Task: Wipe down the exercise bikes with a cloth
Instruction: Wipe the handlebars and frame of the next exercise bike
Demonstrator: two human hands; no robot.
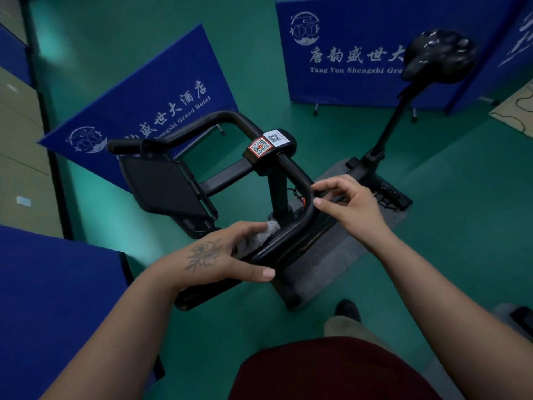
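Exercise bike stands mid-scene on a grey mat over green floor. Black handlebar loops toward the near side; stem clamp carries two QR stickers. A dark tablet tray sits on the left part of the bar. Saddle rises on its post at far right.

Left hand, flower tattoo on its back, lies over the near run of the handlebar with a grey cloth bunched under the fingers; fingers curled round cloth and bar, thumb stretched out along the near side. Cloth sits just beside the base of the stem.

Right hand at the handlebar's right bend: fingers bent, narrow, thumb tip touching the bar, index arched above it. Cannot tell whether they pinch anything.

Blue printed hotel banners stand far and left. Person's maroon shirt and one dark shoe at near edge.
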